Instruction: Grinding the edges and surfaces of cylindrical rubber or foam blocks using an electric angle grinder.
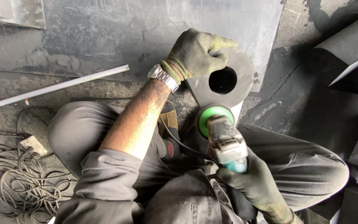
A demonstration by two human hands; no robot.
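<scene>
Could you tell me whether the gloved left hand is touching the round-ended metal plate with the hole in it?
Touching. The head view shows the left hand in its green glove lying on the top edge of the metal plate, fingers curled over the rim beside the hole.

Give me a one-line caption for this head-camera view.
Gloved left hand steadies a holed metal plate while right hand holds an angle grinder.
</scene>
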